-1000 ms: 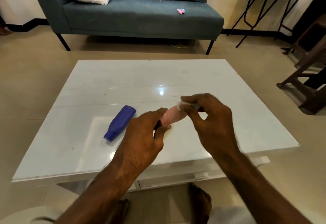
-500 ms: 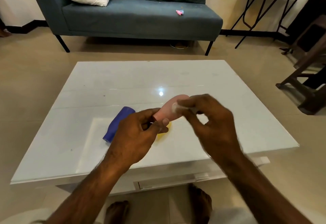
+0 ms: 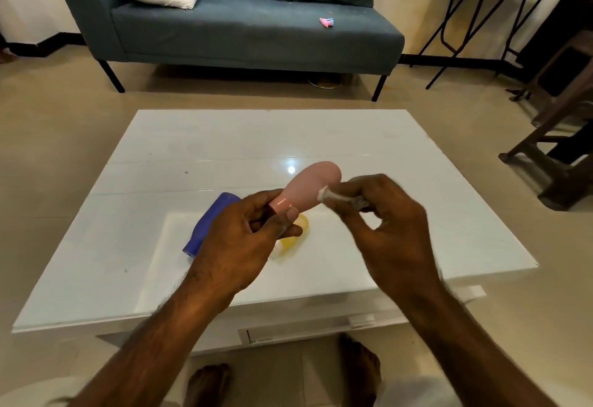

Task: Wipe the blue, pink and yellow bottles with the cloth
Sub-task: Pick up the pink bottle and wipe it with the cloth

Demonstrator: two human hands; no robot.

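My left hand (image 3: 244, 239) grips the neck end of the pink bottle (image 3: 313, 185), which points up and to the right above the white table (image 3: 417, 214). My right hand (image 3: 382, 223) pinches a small white cloth (image 3: 333, 196) against the bottle's right side. The blue bottle (image 3: 208, 227) lies on the table, partly hidden behind my left hand. The yellow bottle (image 3: 293, 236) lies under my left hand's fingers, mostly covered.
A blue-grey sofa (image 3: 256, 31) with two cushions stands beyond the table, a small pink item (image 3: 326, 21) on its seat. A folding table (image 3: 494, 15) and dark wooden furniture (image 3: 558, 137) stand at the right. My bare feet (image 3: 359, 371) show below the table's front edge.
The pink bottle has tilted up and its far end has come out from under my right hand. The cloth has slid down along the bottle's side.
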